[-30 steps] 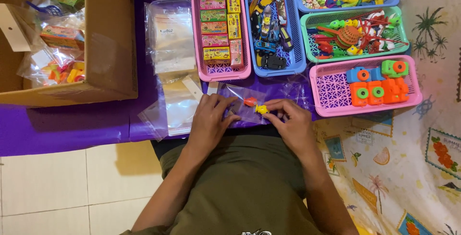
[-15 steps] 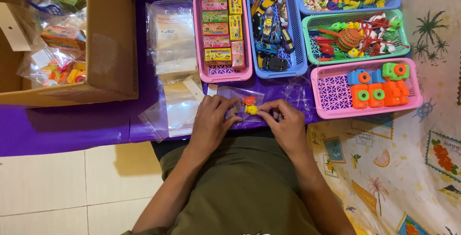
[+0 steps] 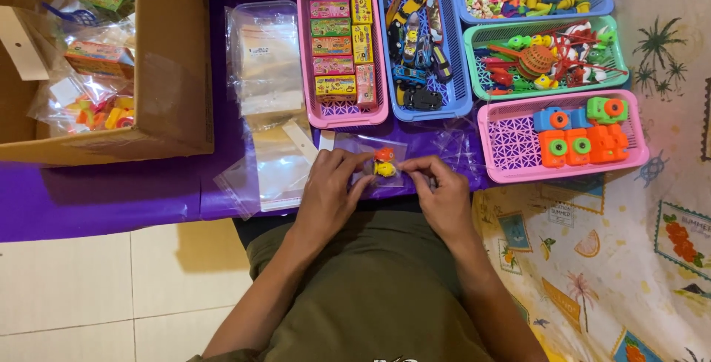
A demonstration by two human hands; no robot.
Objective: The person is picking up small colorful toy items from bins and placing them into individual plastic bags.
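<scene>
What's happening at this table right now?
A person sits at a purple-covered table. Both hands, the left hand and the right hand, pinch a small clear plastic bag holding a red and a yellow toy piece. Ahead are baskets of small toys, including a pink basket of little boxes. Empty clear bags lie beside a cardboard box on the left.

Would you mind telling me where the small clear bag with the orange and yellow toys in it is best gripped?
Probably by its flat top edge, from the side nearest the person. The small clear bag lies flat on the purple cloth, and the toys bulge near its middle, so the thin empty film gives a pinchable edge. The left hand and right hand already flank it.
</scene>
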